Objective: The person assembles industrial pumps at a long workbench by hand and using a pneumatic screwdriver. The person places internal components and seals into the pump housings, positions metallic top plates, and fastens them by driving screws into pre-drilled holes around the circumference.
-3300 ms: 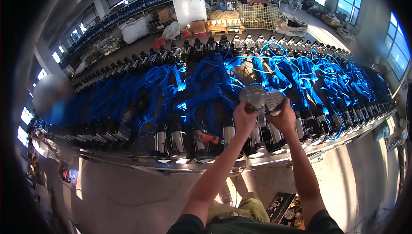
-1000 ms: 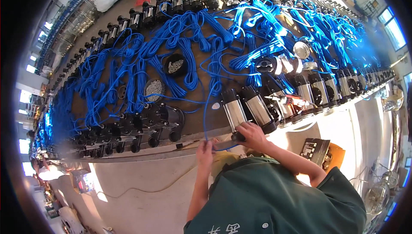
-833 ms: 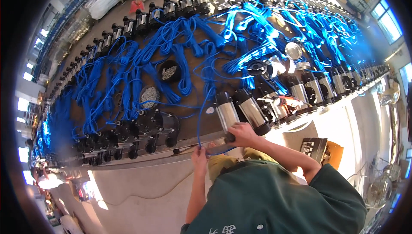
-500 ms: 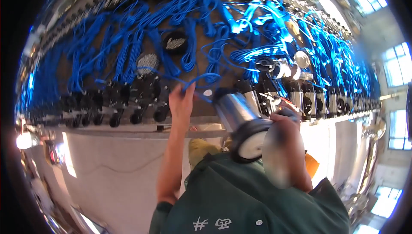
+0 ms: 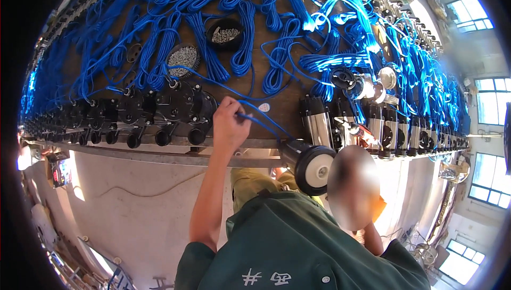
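My left hand (image 5: 232, 125) is closed in a pinch on a blue cable (image 5: 266, 121) just above the bench's near edge. This cable runs right toward the top of a cylindrical pump motor (image 5: 314, 170). The motor is tilted against the bench edge, with its black end and pale round disc facing me. A blurred patch next to it covers my right hand, so its fingers are hidden; part of my right forearm (image 5: 373, 239) shows below. Left of my left hand stands a black pump casing (image 5: 183, 104).
Coiled blue cables (image 5: 242, 40) cover much of the brown bench (image 5: 255, 88). A black bowl (image 5: 223, 34) and a lighter bowl (image 5: 182, 58) hold small parts. Steel cylinders (image 5: 319, 125) line the right edge, and black casings (image 5: 133, 112) the left. A metal rail (image 5: 255, 143) edges the bench.
The motor has swung from lying slanted to showing its pale end disc more squarely toward me. My left hand stays on the cable, a little to the right. My right hand has gone behind the blur.
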Demonstrator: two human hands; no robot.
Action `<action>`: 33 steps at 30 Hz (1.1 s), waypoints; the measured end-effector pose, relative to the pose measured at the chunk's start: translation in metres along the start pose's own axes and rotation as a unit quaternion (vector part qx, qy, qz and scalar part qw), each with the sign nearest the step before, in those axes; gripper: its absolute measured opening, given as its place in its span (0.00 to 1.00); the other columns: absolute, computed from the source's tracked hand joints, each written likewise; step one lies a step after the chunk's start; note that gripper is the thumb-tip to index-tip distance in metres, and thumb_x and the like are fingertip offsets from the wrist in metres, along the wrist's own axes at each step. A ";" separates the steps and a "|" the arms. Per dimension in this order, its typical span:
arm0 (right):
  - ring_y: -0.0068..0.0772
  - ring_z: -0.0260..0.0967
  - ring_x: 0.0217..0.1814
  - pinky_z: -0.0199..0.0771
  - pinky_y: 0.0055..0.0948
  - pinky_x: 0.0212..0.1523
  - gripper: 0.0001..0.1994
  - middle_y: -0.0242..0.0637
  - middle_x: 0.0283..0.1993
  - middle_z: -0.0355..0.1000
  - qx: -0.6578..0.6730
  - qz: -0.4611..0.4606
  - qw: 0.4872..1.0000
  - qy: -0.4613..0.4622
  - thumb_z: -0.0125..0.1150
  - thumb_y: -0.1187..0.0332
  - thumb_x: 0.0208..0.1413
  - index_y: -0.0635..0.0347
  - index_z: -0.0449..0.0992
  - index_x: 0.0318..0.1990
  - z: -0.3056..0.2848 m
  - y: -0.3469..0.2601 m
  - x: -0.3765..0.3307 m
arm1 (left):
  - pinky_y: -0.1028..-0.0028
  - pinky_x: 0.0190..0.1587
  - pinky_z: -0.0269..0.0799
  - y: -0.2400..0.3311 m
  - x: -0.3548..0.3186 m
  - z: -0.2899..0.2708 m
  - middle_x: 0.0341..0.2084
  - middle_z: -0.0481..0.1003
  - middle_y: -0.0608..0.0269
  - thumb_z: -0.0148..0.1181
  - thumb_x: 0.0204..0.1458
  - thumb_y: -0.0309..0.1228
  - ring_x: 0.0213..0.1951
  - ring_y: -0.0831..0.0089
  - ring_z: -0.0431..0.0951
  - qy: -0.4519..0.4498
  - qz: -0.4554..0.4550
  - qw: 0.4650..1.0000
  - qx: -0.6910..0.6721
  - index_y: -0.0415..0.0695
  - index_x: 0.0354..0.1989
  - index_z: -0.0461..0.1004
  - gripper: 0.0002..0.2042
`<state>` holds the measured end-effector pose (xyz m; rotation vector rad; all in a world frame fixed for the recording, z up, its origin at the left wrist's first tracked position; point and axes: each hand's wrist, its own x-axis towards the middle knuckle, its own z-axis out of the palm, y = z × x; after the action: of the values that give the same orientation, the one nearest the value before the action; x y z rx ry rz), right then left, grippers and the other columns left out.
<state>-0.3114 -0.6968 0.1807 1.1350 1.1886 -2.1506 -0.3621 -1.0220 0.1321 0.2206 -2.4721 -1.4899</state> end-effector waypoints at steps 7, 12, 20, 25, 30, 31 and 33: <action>0.32 0.74 0.35 0.76 0.31 0.43 0.10 0.36 0.33 0.76 -0.012 0.019 1.000 0.022 0.54 0.64 0.53 0.61 0.76 0.34 -0.016 -0.027 0.020 | 0.72 0.21 0.64 -0.006 -0.034 -0.014 0.25 0.65 0.58 0.57 0.32 0.15 0.21 0.66 0.68 0.019 -0.005 0.999 0.039 0.36 0.18 0.63 0.08; 0.32 0.73 0.32 0.76 0.30 0.39 0.08 0.36 0.31 0.75 -0.024 0.027 0.999 0.027 0.56 0.67 0.52 0.62 0.75 0.33 -0.012 -0.028 0.021 | 0.72 0.22 0.62 0.007 -0.064 -0.021 0.24 0.63 0.58 0.55 0.31 0.15 0.21 0.64 0.65 0.047 -0.021 0.995 0.085 0.35 0.19 0.64 0.07; 0.25 0.69 0.28 0.70 0.24 0.30 0.09 0.34 0.27 0.71 -0.153 -0.123 0.980 0.046 0.60 0.67 0.53 0.65 0.73 0.32 0.037 -0.030 -0.026 | 0.64 0.43 0.69 0.008 -0.079 0.001 0.43 0.69 0.51 0.56 0.38 0.18 0.44 0.53 0.71 0.033 0.004 0.968 0.247 0.40 0.46 0.67 0.21; 0.24 0.70 0.31 0.70 0.22 0.34 0.16 0.36 0.32 0.74 -0.262 -0.152 0.952 0.041 0.60 0.60 0.56 0.68 0.75 0.37 0.031 -0.053 -0.040 | 0.64 0.56 0.62 0.050 -0.111 0.032 0.52 0.67 0.50 0.58 0.51 0.27 0.54 0.56 0.67 -0.041 -0.093 0.995 0.020 0.39 0.55 0.64 0.22; 0.26 0.74 0.33 0.74 0.25 0.38 0.21 0.39 0.35 0.76 -0.284 -0.136 0.949 -0.020 0.59 0.58 0.57 0.73 0.76 0.42 0.001 -0.063 -0.037 | 0.69 0.58 0.59 0.083 -0.132 0.102 0.53 0.68 0.50 0.53 0.57 0.31 0.55 0.63 0.67 -0.159 -0.157 0.948 -0.228 0.35 0.58 0.61 0.22; 0.27 0.74 0.33 0.75 0.25 0.38 0.21 0.39 0.34 0.76 -0.284 -0.143 0.948 -0.026 0.59 0.57 0.57 0.74 0.76 0.42 -0.003 -0.064 -0.038 | 0.70 0.58 0.59 0.088 -0.129 0.105 0.53 0.68 0.50 0.53 0.58 0.31 0.54 0.64 0.68 -0.165 -0.174 0.941 -0.239 0.35 0.59 0.60 0.22; 0.26 0.74 0.33 0.75 0.25 0.38 0.22 0.39 0.34 0.76 -0.280 -0.080 0.956 -0.040 0.59 0.56 0.56 0.73 0.77 0.42 -0.025 -0.064 -0.004 | 0.72 0.58 0.60 0.091 -0.124 0.108 0.52 0.68 0.51 0.51 0.58 0.31 0.54 0.65 0.68 -0.169 -0.189 0.935 -0.247 0.34 0.58 0.60 0.22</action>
<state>-0.3421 -0.6416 0.2078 0.7133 1.7501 -1.7601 -0.2747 -0.8564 0.1482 0.3839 -2.2702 -2.4378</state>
